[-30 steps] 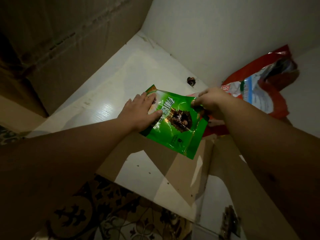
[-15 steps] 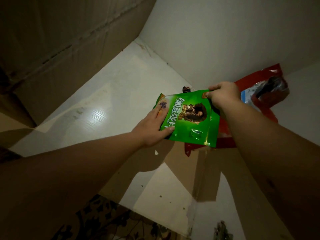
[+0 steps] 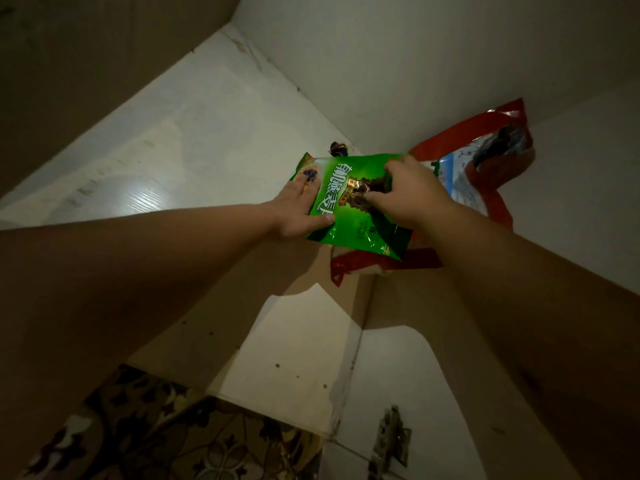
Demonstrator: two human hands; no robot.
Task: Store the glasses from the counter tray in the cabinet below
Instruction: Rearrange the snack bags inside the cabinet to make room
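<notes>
Green foil is what jumps out, a shiny green snack pouch [image 3: 349,216] held inside the cabinet [image 3: 194,140], with big white Chinese characters running down its front and a dark picture with a gold badge in the middle; the small print lower down is too blurry for me to read. Left hand [image 3: 298,209] grips the pouch's left edge, fingers flat across the front up near a little purple blotch of artwork, thumb hooked round the lower edge. Right hand [image 3: 405,195] is curled over the pouch's upper right part, fingers bunched and pinching the foil right over the picture, so part of the print is covered. Both forearms reach in from the near side, straight and pretty much level with each other. Just behind and to the right of the pouch sits a bigger red bag [image 3: 485,174] with a white and blue panel, slumped into the back corner; it has writing too but I can't make it out. A small dark thing [image 3: 338,147] lies on the white shelf just behind the pouch's top edge, no idea what it is. Nearer than the pouch, patterned floor tile [image 3: 194,441] shows below the shelf edge, plus a metal hinge [image 3: 391,441]. No glasses or tray anywhere in this view.
</notes>
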